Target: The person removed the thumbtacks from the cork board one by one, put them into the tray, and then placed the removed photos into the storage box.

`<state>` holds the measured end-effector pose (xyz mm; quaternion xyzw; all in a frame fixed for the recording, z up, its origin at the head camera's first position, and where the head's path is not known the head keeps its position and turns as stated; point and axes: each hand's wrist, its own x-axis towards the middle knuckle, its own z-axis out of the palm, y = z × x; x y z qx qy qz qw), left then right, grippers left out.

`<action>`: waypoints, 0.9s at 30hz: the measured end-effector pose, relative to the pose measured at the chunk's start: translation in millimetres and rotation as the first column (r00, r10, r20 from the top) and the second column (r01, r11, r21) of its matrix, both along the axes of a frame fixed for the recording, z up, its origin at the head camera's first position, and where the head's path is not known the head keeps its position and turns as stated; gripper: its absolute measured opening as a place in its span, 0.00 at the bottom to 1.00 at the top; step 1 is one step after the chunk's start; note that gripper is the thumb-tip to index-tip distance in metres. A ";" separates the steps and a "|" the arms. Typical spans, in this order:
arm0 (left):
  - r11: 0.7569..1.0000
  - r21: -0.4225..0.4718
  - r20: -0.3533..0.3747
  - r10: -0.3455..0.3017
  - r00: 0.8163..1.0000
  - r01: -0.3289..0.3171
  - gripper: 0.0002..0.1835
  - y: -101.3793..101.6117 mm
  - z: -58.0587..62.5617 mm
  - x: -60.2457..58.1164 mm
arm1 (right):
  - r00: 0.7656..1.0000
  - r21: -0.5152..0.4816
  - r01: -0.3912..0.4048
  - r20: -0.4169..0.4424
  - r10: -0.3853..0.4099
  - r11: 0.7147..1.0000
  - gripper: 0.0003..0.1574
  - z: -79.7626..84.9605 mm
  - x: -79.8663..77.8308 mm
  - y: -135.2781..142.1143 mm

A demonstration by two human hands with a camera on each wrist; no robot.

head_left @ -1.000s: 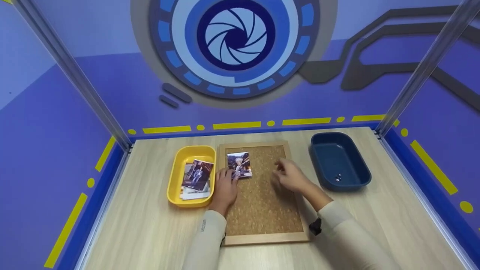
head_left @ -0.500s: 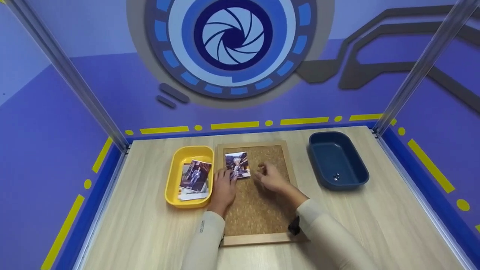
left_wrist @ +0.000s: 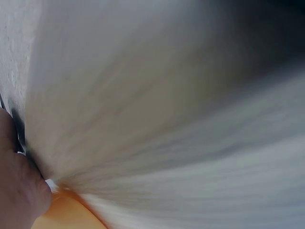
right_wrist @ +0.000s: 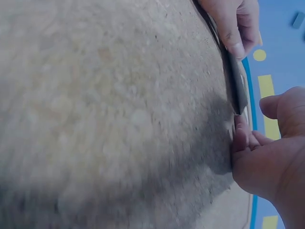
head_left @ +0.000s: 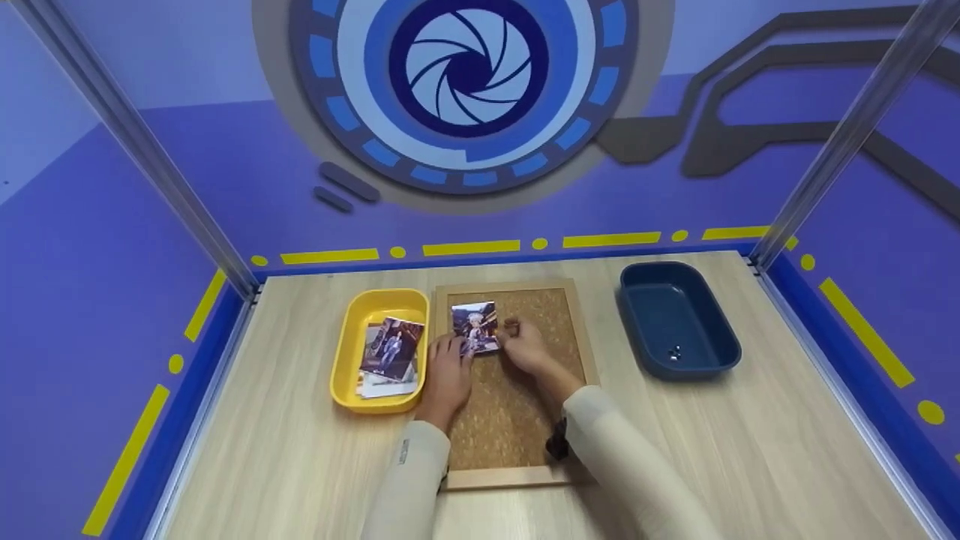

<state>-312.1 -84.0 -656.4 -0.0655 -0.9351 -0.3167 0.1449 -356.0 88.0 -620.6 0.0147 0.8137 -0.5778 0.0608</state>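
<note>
A small photo (head_left: 475, 324) lies on the upper left of a wood-framed corkboard (head_left: 499, 409). My left hand (head_left: 448, 379) rests beside it, fingertips on its lower left corner. In the right wrist view, the left thumb touches the photo's edge (right_wrist: 238, 86). My right hand (head_left: 525, 346) is at the photo's right edge, fingers bent. The right wrist view shows that hand (right_wrist: 271, 157) with a fingertip at the photo's corner, another digit held apart, and nothing visible between them. The left wrist view shows only part of the left hand (left_wrist: 21, 191).
A yellow tray (head_left: 345, 375) with several photos (head_left: 391, 351) stands left of the board. To the right, a dark blue tray (head_left: 671, 315) holds a few tiny shiny pieces (head_left: 674, 352). Purple printed panels (head_left: 450, 221) wall the wooden table (head_left: 285, 450).
My right hand has moved left across the corkboard to the photo's right edge. The left hand has stayed at the photo's lower left corner.
</note>
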 end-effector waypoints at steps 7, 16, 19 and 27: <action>1.000 0.005 -0.024 -0.012 1.000 0.012 0.16 0.8 2.0 0.3 | 0.999 -0.079 0.030 -0.009 -0.031 0.996 0.21 -6.3 -10.8 -9.8; 1.000 -0.023 0.014 -0.009 1.000 0.009 0.18 2.2 1.6 1.3 | 0.999 -0.086 0.024 -0.040 -0.027 0.996 0.25 -9.6 -23.9 -5.8; 1.000 -0.031 0.007 -0.007 1.000 0.007 0.16 2.6 1.0 1.6 | 0.999 -0.074 -0.002 -0.033 -0.001 0.997 0.25 -9.6 -27.9 -2.3; 0.997 -0.077 -0.018 0.007 1.000 -0.009 0.15 2.7 0.0 0.2 | 0.997 -0.049 -0.045 -0.062 0.042 0.998 0.23 -11.6 -34.2 2.8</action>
